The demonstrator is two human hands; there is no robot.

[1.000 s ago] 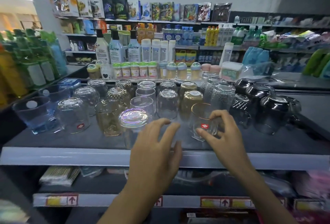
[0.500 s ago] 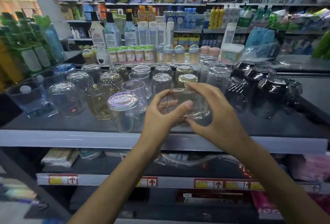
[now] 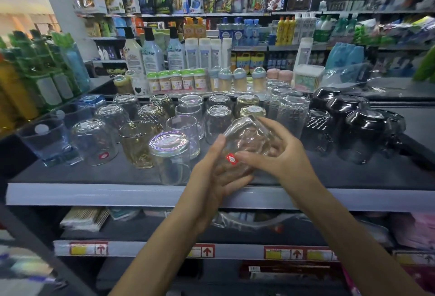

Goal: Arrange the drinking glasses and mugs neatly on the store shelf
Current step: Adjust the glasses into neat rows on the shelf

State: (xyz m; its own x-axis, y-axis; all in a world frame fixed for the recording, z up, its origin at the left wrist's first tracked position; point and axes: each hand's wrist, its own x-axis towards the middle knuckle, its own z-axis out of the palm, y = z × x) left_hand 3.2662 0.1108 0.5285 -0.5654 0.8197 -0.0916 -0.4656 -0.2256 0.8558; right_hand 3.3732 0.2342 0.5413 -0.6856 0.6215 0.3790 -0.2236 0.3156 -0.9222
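Glass (image 3: 247, 139) now lifted off the shelf (image 3: 94, 194) and tilted, left hand (image 3: 211, 178) and right hand (image 3: 283, 161) curled round it; placement pending.

Both bare forearms reach up from below the clear glass (image 3: 247, 139). The left hand (image 3: 211, 178) cups it from the lower left, thumb lying up along its side. The right hand (image 3: 284, 154) grips it from the right, fingers curled over its top, thumb pressed on its near side.
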